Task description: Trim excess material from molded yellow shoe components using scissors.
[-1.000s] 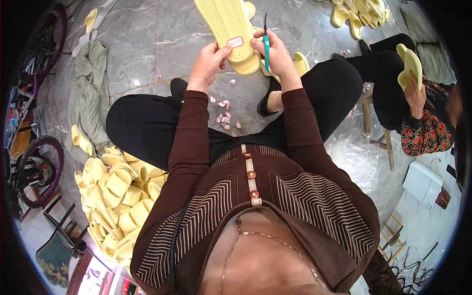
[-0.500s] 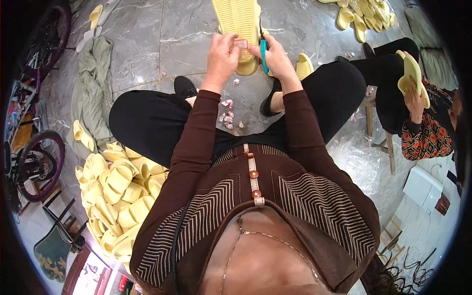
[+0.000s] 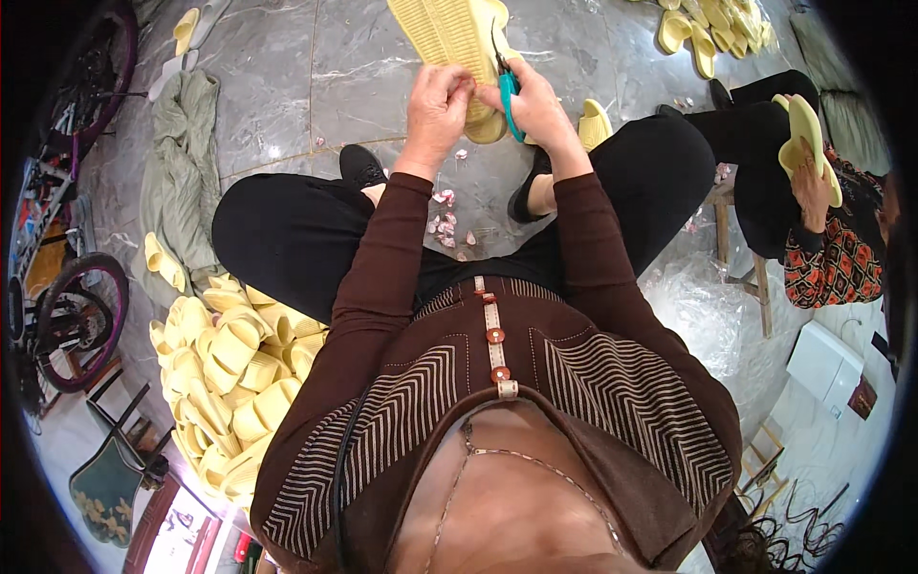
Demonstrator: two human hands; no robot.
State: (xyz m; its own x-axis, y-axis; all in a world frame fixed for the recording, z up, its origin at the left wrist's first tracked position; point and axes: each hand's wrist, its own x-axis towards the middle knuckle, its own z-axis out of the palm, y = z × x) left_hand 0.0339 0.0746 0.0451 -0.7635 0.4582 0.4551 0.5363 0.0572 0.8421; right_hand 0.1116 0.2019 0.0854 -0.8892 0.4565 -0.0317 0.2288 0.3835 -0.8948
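Observation:
A pair of pale yellow slippers [image 3: 440, 43] is held ahead of me, one ribbed sole turned up and the second partly behind it. My left hand [image 3: 440, 107] is closed in a pinch against the heel end of that sole. What its fingertips hold, if anything, is hidden. In my right hand [image 3: 537, 107] are scissors with teal handles [image 3: 508, 103], their dark narrow blades pointing away over the slippers. The right thumb reaches toward the left fingertips at the sole's edge.
Yellow slippers are heaped [image 3: 234, 368] at my left. Small red-and-white scraps [image 3: 445, 228] lie on the floor between my feet. At right a co-worker's hand [image 3: 813, 196] holds slippers beside a wooden stool [image 3: 755, 287]. A single slipper [image 3: 594, 124] lies beyond my right knee.
The slippers have tilted with their far end toward the left. The small red-and-white piece at my left fingertips no longer shows. The scissors have shifted slightly left.

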